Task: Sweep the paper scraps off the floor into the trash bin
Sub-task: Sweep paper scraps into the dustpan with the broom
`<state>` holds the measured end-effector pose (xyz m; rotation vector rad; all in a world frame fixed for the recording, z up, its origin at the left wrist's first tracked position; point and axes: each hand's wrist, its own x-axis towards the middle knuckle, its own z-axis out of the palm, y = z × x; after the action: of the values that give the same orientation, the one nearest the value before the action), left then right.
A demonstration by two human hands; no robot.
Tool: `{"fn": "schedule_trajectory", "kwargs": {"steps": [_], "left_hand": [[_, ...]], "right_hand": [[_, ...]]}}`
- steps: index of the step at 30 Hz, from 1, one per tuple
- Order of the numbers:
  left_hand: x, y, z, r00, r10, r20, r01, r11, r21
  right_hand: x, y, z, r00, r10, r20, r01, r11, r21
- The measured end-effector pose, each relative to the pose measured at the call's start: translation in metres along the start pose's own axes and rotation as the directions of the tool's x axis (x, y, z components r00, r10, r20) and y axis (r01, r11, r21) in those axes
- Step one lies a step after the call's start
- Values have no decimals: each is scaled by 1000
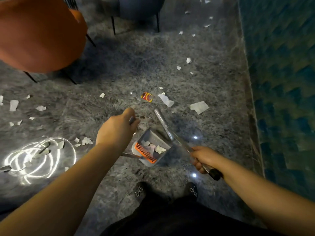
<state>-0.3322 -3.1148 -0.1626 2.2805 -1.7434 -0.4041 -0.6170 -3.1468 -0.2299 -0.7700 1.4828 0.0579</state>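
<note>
White paper scraps lie scattered over the glossy grey marble floor, the largest and a crumpled one just ahead of me, more at the left and far right. A grey dustpan with an orange comb edge stands on the floor between my hands and holds a few scraps. My left hand grips the top of its long handle. My right hand grips a silver broom handle with a black end; the broom head is hard to make out. No trash bin is in view.
A red and yellow wrapper lies among the scraps ahead. An orange chair stands at the upper left and a dark chair at the back. A blue-green wall runs along the right. My feet are below the dustpan.
</note>
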Motion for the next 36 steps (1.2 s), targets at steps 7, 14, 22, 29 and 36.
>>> {"fn": "schedule_trajectory", "kwargs": {"steps": [7, 14, 22, 29, 36], "left_hand": [[-25, -91, -30, 992, -91, -83, 92, 996, 2], [-39, -151, -48, 965, -233, -117, 236, 972, 12], [-24, -180, -46, 949, -301, -92, 305, 952, 29], [-22, -197, -48, 926, -359, -119, 367, 928, 61], [-18, -185, -42, 949, -300, -94, 307, 949, 73]], "right_hand": [[16, -40, 76, 998, -40, 38, 41, 999, -32], [44, -77, 127, 994, 17, 108, -5, 993, -116], [83, -105, 153, 985, 52, 165, 10, 936, -353], [96, -115, 175, 964, 135, 228, -7, 873, -487], [87, -116, 185, 915, 235, 328, -35, 855, -517]]}}
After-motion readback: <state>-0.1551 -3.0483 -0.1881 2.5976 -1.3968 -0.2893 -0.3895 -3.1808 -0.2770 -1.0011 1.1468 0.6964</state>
